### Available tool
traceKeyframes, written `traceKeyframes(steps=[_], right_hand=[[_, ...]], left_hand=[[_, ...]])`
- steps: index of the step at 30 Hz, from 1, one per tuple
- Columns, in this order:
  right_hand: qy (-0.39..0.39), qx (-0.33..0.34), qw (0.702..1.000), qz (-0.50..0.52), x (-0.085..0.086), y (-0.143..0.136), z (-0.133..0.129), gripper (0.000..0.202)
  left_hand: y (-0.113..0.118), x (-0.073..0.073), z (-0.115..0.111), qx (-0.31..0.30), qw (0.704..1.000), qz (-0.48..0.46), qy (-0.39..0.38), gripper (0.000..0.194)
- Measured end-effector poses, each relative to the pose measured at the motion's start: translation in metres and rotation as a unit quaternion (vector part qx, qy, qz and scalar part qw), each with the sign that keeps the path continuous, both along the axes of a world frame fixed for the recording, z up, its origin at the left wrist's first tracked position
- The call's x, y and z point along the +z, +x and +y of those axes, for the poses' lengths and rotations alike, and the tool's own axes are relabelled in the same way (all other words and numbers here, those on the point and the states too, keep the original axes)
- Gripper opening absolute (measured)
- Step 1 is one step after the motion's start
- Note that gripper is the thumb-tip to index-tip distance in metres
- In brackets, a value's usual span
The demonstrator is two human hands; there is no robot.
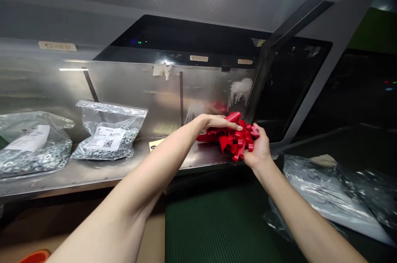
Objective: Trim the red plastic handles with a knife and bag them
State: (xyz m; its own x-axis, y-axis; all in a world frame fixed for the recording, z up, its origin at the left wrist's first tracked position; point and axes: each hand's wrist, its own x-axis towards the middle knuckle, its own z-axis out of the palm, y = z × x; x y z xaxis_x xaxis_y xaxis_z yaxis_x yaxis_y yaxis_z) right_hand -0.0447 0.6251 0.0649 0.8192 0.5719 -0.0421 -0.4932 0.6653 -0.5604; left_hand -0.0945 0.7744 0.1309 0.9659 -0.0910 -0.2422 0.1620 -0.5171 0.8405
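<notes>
A bunch of red plastic parts [237,141] is gathered between my two hands over the right end of the metal shelf [198,157]. My left hand [218,122] lies across the top of the bunch from the left, its fingers reaching over the parts. From the right, my right hand [259,145] cups the side and underside of the same bunch, fingers curled round it. Both hands are closed on the parts, and some fingertips are hidden behind them. The exact kind of the parts does not show.
Two clear bags of metal nuts or rings, a left bag [46,157] and a right bag [108,139], stand on the shelf. A yellow label [155,145] is beside my left forearm. Below lies a green ribbed mat [198,221]; plastic bags [325,188] lie at right. An orange rim [35,256] shows bottom left.
</notes>
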Motion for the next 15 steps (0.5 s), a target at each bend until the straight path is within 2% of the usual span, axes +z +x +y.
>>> traceKeyframes(steps=[7,11,15], right_hand=[[0.024,-0.018,0.999,-0.015,0.002,-0.034,-0.008,0.034],[0.035,-0.005,0.999,-0.038,0.010,-0.066,-0.006,0.033],[0.031,0.004,0.998,-0.061,0.017,-0.109,0.001,0.040]], left_hand=[[-0.036,0.004,-0.006,0.015,1.000,-0.021,-0.006,0.044],[-0.070,0.013,-0.007,0.016,0.999,-0.045,-0.002,0.045],[-0.112,0.020,-0.007,0.011,0.997,-0.079,-0.011,0.049]])
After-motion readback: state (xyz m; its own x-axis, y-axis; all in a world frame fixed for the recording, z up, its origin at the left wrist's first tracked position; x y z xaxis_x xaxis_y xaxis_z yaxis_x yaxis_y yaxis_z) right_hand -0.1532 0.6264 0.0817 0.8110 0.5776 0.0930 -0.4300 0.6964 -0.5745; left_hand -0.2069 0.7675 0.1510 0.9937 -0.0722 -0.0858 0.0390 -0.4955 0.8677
